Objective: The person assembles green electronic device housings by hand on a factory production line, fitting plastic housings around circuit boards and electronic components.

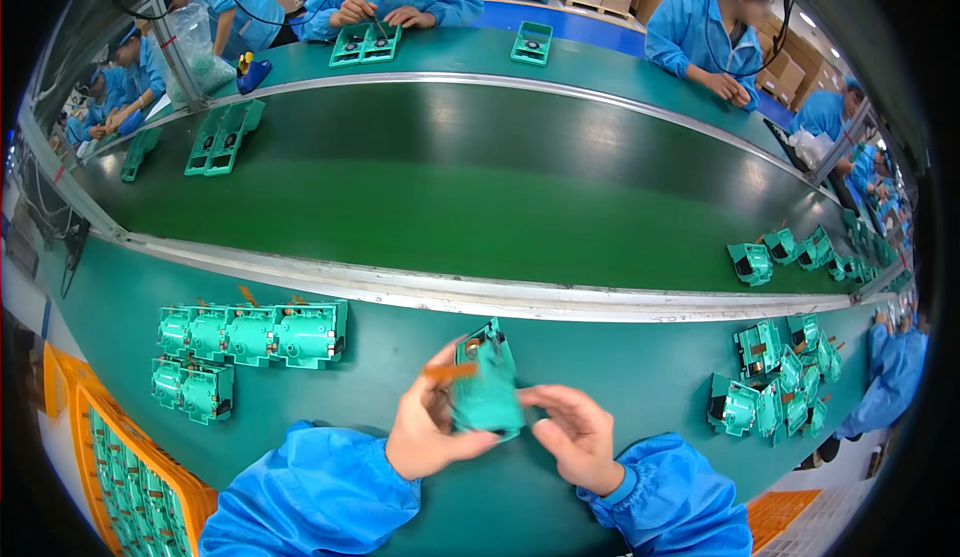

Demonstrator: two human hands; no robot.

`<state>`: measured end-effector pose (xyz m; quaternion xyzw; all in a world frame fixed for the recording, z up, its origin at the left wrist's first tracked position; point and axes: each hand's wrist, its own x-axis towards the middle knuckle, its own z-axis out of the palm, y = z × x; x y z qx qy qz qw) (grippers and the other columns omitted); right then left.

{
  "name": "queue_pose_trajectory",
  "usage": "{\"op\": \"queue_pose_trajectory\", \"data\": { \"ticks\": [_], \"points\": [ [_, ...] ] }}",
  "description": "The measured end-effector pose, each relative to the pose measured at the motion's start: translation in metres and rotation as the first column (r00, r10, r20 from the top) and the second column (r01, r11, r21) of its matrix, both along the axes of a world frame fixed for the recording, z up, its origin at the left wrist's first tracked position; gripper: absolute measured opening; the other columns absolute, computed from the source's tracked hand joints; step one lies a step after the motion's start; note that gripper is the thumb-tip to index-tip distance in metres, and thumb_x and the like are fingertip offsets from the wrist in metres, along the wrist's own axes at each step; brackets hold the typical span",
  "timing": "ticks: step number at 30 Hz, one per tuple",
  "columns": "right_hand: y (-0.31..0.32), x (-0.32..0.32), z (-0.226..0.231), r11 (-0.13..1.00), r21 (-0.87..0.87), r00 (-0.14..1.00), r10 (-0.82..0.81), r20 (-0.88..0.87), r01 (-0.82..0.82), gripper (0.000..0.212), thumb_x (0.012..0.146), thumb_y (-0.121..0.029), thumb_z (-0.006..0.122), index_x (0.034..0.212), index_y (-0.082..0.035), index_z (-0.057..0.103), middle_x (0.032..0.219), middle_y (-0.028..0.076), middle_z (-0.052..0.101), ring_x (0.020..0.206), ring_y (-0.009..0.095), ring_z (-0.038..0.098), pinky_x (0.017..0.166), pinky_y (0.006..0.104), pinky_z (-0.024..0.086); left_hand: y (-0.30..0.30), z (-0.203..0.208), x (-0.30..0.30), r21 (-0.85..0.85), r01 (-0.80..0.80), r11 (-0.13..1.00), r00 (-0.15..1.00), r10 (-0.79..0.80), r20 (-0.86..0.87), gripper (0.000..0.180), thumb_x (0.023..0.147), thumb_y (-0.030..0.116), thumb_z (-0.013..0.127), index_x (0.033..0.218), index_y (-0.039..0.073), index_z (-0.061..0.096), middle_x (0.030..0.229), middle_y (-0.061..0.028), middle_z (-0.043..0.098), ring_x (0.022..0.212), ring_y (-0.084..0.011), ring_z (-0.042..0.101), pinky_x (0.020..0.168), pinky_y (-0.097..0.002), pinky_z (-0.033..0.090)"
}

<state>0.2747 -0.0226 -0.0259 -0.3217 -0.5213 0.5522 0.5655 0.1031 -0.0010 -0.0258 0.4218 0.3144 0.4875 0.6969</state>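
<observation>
A green plastic housing [487, 387] with an orange ribbon cable [450, 371] is held up over the green bench, in front of me. My left hand [428, 427] grips it from the left, thumb across its lower edge and fingers behind it. Close to its right side is my right hand [574, 433], fingers apart and slightly curled; the fingertips reach the housing's edge, though blur hides whether they touch. Similar housings [252, 333] stand in two rows on the bench to the left. More housings [775, 382] are grouped on the right.
Beyond a metal rail [440, 289] runs a green conveyor belt [450, 187], carrying flat green casings [222, 139] at left and housings [750, 263] at right. An orange crate [190, 487] of housings stands lower left. Co-workers in blue sit across the belt; another person's sleeve [893, 372] is at right.
</observation>
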Motion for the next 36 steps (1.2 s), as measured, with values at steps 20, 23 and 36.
{"op": "queue_pose_trajectory", "data": {
  "ticks": [20,23,36],
  "points": [
    [-0.001,-0.012,0.003,0.981,-0.144,0.981,-0.108,0.164,0.132,0.004,0.078,0.0,0.053,0.081,0.001,0.051,0.072,0.007,0.056,0.066,0.013,0.054,0.063,0.0236,0.045,-0.091,0.041,-0.142,0.616,-0.237,0.751,-0.378,0.513,-0.771,0.083,0.051,0.02,0.074,0.119,-0.003,0.034,0.099,-0.0194,0.04,0.094,-0.0334,0.037,0.083,-0.0385,0.035],
    [-0.005,-0.007,0.006,0.978,-0.131,0.973,-0.137,0.185,0.163,0.005,0.079,-0.002,0.054,0.083,0.001,0.052,0.073,0.007,0.057,0.067,0.012,0.055,0.063,0.0238,0.045,-0.084,0.037,-0.142,0.668,-0.282,0.689,-0.45,0.52,-0.726,0.087,0.05,0.023,0.077,0.123,0.001,0.033,0.109,-0.0213,0.034,0.1,-0.0357,0.032,0.088,-0.0435,0.029],
    [0.102,0.139,0.117,0.964,0.236,-0.215,-0.205,0.955,0.127,0.048,0.064,-0.032,0.068,0.097,0.001,0.058,0.09,0.02,0.059,0.083,0.036,0.056,0.074,0.0379,0.046,-0.022,0.041,-0.022,0.578,0.307,0.756,0.424,0.435,-0.794,0.051,0.059,0.022,0.072,0.103,0.004,0.052,0.106,-0.0164,0.04,0.096,-0.0321,0.036,0.086,-0.0413,0.029]
  ]
}}
